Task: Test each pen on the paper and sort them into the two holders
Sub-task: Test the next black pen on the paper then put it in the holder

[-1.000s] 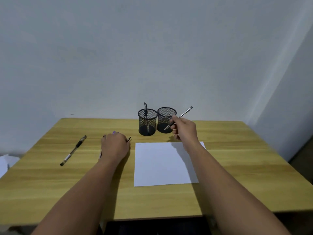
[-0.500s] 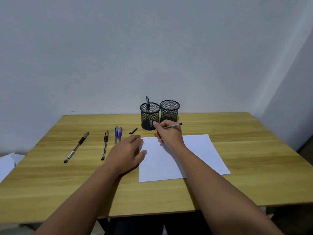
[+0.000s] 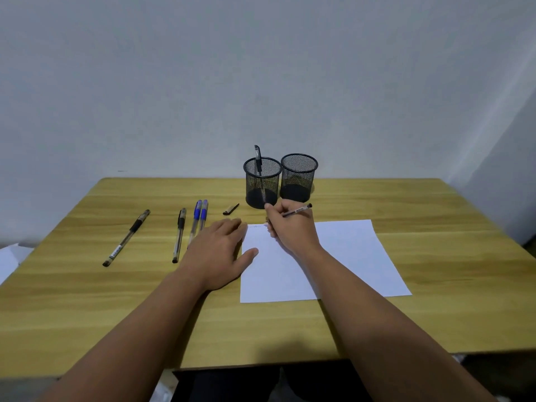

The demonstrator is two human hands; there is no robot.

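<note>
My right hand point(image 3: 291, 227) grips an uncapped pen point(image 3: 298, 211) with its tip at the top left of the white paper point(image 3: 348, 256), beside faint marks. My left hand point(image 3: 220, 253) lies flat and open on the table, thumb and fingertips on the paper's left edge. Two black mesh holders stand behind: the left holder point(image 3: 262, 184) has one pen in it, the right holder point(image 3: 298, 178) looks empty. On the table to the left lie a black pen point(image 3: 126, 237), another black pen point(image 3: 179, 235) and two blue pens point(image 3: 199, 219). A loose cap point(image 3: 231, 209) lies near the left holder.
The wooden table point(image 3: 435, 314) ends at a white wall behind. A wall corner stands to the right. White sheets point(image 3: 7, 261) show past the table's left edge.
My right hand came down from the holders and set the pen tip on the paper. My left hand slid off the pens onto the paper's edge. The view shifted slightly.
</note>
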